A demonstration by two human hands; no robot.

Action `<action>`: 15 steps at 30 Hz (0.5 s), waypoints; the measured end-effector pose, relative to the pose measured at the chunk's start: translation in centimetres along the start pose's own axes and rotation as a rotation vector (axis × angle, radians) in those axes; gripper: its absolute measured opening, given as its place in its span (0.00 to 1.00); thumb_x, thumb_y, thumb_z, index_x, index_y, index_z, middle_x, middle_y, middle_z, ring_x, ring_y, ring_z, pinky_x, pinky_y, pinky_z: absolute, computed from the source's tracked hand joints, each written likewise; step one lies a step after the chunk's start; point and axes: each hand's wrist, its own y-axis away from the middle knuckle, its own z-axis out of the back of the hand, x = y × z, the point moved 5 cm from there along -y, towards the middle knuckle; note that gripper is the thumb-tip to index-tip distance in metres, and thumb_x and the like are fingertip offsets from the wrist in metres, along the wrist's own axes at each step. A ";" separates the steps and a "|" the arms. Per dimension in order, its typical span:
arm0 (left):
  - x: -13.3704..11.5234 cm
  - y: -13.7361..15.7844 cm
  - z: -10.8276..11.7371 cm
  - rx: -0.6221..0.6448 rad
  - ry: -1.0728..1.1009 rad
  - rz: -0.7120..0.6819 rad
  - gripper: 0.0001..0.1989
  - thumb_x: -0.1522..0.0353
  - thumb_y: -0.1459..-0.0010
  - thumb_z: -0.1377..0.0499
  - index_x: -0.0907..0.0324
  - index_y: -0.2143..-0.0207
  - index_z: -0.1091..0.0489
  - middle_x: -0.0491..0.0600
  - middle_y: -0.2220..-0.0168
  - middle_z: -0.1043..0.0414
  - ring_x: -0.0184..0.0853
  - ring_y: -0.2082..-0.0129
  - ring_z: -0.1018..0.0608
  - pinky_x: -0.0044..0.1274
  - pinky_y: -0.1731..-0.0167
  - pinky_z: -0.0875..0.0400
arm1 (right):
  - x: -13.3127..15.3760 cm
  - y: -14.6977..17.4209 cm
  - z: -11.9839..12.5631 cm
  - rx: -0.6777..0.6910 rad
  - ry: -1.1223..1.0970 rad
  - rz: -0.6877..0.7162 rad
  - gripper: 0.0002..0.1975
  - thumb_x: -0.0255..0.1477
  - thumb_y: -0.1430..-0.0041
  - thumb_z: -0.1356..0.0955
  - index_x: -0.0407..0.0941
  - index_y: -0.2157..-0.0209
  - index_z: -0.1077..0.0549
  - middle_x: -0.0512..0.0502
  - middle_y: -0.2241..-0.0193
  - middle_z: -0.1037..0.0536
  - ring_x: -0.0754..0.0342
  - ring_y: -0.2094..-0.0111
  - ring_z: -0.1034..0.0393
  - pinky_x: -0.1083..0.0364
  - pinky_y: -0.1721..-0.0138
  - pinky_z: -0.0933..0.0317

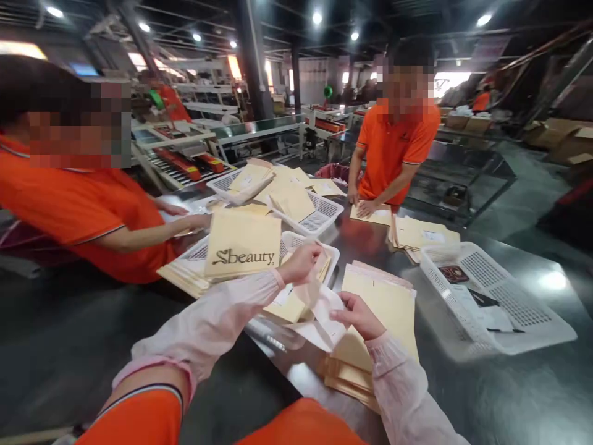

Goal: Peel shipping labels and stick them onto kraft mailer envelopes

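White sheet [330, 309] between the hands, just over envelopes [290, 307]; creased, so true long axis unclear, but runs roughly from left hand down toward wearer, one corner pointing at wearer. Right hand [360, 316] pinches its right edge. Left hand [302, 262] fingers curled near its upper end; can't tell what they grip. Back basket [323, 217]: heaped envelopes. Right basket [532, 306]: papers [495, 318], dark red item [453, 274].

envelopes [377, 303]: tan, one dark-lettered | paper [330, 309]: white | baskets [491, 266]: white, gridded | sleeves [208, 321]: pale pink | shirts [393, 139]: orange
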 end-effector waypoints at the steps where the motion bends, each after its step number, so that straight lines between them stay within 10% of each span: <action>1: 0.3 0.3 -1.4 0.089 -0.064 -0.006 0.10 0.78 0.65 0.34 0.62 0.77 0.30 0.41 0.77 0.33 0.27 0.75 0.34 0.18 0.75 0.42 | 0.7 0.3 0.6 -0.043 0.085 0.020 0.21 0.38 0.65 0.22 0.42 0.70 0.26 0.53 0.76 0.25 0.59 0.75 0.35 0.59 0.73 0.45; 5: 0.9 1.5 -5.9 0.475 -0.452 -0.006 0.13 0.63 0.47 0.39 0.58 0.61 0.25 0.46 0.69 0.26 0.32 0.70 0.29 0.21 0.70 0.38 | 3.3 1.3 2.5 -0.123 0.338 0.106 0.19 0.43 0.59 0.25 0.40 0.76 0.26 0.53 0.80 0.30 0.60 0.76 0.41 0.58 0.74 0.49; 9: 1.7 2.2 -7.1 0.730 -0.643 0.141 0.18 0.55 0.59 0.32 0.60 0.80 0.30 0.42 0.83 0.35 0.29 0.80 0.35 0.22 0.78 0.46 | 2.9 2.5 3.6 -0.057 0.360 -0.054 0.27 0.54 0.58 0.29 0.42 0.82 0.31 0.55 0.86 0.37 0.62 0.81 0.49 0.58 0.79 0.57; 15: 3.5 1.6 -7.1 0.630 -0.361 0.237 0.22 0.54 0.61 0.32 0.58 0.81 0.38 0.39 0.84 0.39 0.27 0.82 0.36 0.21 0.80 0.48 | 3.1 4.0 5.3 -0.188 0.352 0.034 0.27 0.54 0.61 0.28 0.42 0.80 0.29 0.56 0.86 0.38 0.62 0.81 0.51 0.59 0.79 0.59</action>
